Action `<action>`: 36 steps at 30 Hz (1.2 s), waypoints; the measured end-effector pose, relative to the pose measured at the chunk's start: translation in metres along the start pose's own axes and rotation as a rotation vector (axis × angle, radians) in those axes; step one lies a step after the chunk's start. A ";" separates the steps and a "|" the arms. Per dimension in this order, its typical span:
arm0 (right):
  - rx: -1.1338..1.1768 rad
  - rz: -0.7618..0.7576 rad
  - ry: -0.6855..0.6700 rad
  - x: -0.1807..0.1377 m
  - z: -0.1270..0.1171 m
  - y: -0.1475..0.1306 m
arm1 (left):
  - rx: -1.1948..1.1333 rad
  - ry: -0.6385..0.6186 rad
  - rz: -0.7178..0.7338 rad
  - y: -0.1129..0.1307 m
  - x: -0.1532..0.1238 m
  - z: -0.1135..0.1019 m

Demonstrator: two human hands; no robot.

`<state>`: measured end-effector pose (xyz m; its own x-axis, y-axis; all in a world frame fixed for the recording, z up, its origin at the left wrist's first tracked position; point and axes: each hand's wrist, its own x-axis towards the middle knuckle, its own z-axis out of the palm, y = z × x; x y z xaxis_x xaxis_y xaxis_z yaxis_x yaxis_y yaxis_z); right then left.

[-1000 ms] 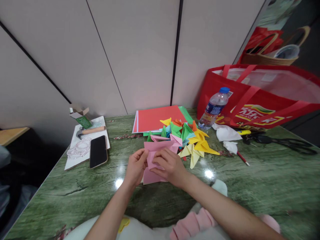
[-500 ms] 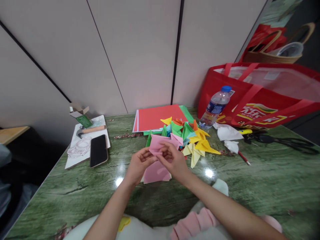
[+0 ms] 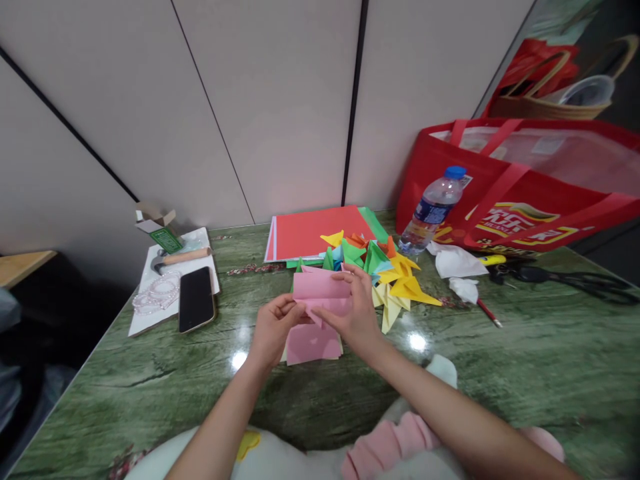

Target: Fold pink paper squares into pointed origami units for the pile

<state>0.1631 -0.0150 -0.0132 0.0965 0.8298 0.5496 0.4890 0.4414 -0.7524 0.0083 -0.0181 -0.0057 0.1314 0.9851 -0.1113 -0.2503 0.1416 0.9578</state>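
Both hands hold a folded pink paper (image 3: pixel 320 290) just above the green marble table (image 3: pixel 150 387). My left hand (image 3: pixel 275 327) pinches its lower left edge. My right hand (image 3: pixel 353 310) grips its right side, fingers curled over the top edge. Under the hands lies a small stack of pink sheets (image 3: pixel 313 343). Just behind is a heap of folded paper shapes (image 3: pixel 380 270) in yellow, green, orange and blue.
A stack of red and green sheets (image 3: pixel 315 233) lies by the wall. A water bottle (image 3: pixel 430 210) and a red bag (image 3: pixel 525 187) stand right, with tissues (image 3: pixel 455 263) and scissors (image 3: pixel 565 280). Left: a phone (image 3: pixel 197 300), bead bracelets (image 3: pixel 155 293), hammer (image 3: pixel 180 257), small box (image 3: pixel 157 227).
The pink paper has been lifted off the stack and turned to show a flat folded face; my right hand shifted from its middle to its right edge.
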 end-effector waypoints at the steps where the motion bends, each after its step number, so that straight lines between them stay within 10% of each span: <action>1: 0.006 0.006 0.002 0.000 0.000 0.000 | -0.003 0.001 -0.003 0.000 0.000 0.000; 36: 0.474 0.487 -0.270 0.004 0.003 0.011 | 0.061 0.098 -0.057 0.001 0.000 0.001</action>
<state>0.1663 -0.0062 -0.0203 -0.0400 0.9980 0.0497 0.0112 0.0502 -0.9987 0.0090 -0.0183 -0.0040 0.0488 0.9808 -0.1888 -0.1861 0.1947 0.9630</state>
